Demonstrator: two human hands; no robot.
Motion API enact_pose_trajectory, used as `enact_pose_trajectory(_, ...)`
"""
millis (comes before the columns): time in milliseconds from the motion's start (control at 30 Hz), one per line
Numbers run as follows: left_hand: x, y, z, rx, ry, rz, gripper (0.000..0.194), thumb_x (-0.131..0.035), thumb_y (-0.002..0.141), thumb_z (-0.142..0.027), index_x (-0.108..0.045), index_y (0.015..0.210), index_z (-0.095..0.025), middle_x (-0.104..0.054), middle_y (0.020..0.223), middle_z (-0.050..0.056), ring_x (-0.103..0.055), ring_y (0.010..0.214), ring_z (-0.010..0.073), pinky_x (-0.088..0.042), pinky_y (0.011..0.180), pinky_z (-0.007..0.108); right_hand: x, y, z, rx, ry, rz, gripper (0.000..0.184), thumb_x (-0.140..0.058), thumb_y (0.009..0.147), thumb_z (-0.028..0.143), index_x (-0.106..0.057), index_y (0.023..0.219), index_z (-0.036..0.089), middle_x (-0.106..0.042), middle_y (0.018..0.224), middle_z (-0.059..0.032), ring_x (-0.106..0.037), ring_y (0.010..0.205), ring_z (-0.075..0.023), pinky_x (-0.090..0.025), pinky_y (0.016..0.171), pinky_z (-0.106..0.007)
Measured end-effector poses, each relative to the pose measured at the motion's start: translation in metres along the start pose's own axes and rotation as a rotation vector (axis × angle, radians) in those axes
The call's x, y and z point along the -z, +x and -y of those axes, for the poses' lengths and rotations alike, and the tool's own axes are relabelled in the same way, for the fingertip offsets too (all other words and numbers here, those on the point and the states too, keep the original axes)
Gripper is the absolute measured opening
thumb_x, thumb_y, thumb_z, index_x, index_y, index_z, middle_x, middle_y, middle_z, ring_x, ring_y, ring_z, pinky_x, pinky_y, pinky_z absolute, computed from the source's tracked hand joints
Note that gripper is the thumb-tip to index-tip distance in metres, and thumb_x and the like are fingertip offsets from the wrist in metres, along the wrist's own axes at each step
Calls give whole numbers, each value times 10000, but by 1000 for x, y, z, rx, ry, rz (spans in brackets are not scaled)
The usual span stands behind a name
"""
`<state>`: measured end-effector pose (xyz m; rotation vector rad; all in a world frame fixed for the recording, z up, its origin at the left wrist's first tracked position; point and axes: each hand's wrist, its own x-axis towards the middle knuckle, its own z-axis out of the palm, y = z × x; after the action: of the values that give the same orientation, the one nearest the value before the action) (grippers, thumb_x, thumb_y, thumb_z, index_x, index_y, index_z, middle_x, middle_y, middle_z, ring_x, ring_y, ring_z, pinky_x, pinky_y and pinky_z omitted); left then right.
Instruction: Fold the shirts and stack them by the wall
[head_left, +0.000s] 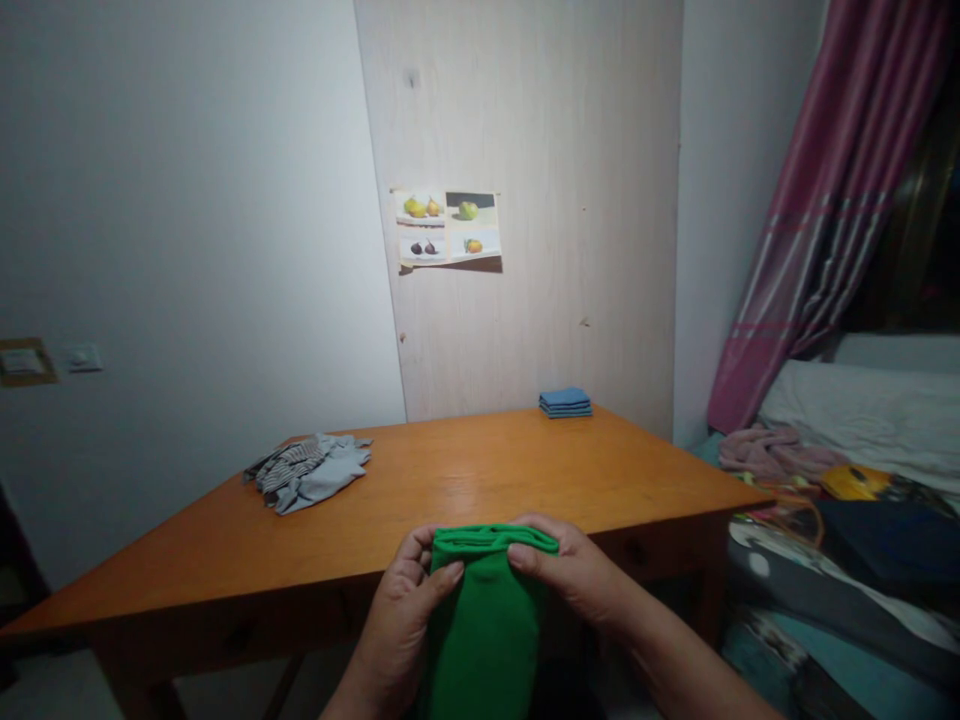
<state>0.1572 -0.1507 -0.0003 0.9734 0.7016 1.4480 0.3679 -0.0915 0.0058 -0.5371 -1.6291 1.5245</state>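
Note:
A bright green folded cloth, perhaps a garment, hangs upright between my hands in front of the table's near edge. Its layered top fold faces up. My left hand grips the upper left corner, thumb on the near face and fingers behind. On the upper right corner, my right hand is closed the same way. The cloth's lower end runs out of the picture at the bottom.
On the wooden table lie a crumpled heap of grey and striped clothes at left and a neatly folded blue cloth at the far right corner. A cluttered bed stands at right beside a purple curtain.

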Motion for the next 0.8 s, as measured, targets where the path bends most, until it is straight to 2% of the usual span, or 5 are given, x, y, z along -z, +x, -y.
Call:
enact_pose_trajectory(167,0,0,-2,22,46,-20,440,-813,754,-237,-554,1110,-232,-712,1069,55,-715,891,220,-565,795,350,3,0,15,75,-394,-2,565,-772,777,481,-644,1263,224,-684,1159,-73,-618,1039,-255,-491,851,-347)
enact_pose_trajectory(400,-5,-3,-1,0,123,-35,363,-788,777,-284,-578,1068,-227,-703,1023,41,-692,861,195,-548,791,328,1,0,16,147,-603,55,347,-551,943,491,-723,1000,195,-697,859,-26,-612,772,-170,-433,642,-260)
enact_pose_trajectory(500,-6,-2,1,-23,228,-20,345,-790,770,-288,-593,1045,-224,-696,994,29,-672,823,178,-534,784,311,7,-1,17,113,-694,70,362,-675,849,495,-713,1082,221,-709,908,-37,-617,808,-193,-441,667,-270)
enact_pose_trajectory(633,-13,0,3,-92,434,67,247,-752,797,-266,-640,1009,-209,-681,935,29,-638,841,184,-503,792,285,9,-1,20,114,-756,90,700,-865,624,429,-645,1272,283,-707,1108,-60,-620,985,-273,-466,810,-335)
enact_pose_trajectory(800,-21,-1,2,-190,547,54,363,-767,764,-240,-662,1112,-237,-670,1077,64,-618,1022,242,-474,900,323,8,-2,19,58,-614,212,241,-749,759,336,-737,983,246,-717,883,6,-634,821,-197,-479,724,-285)
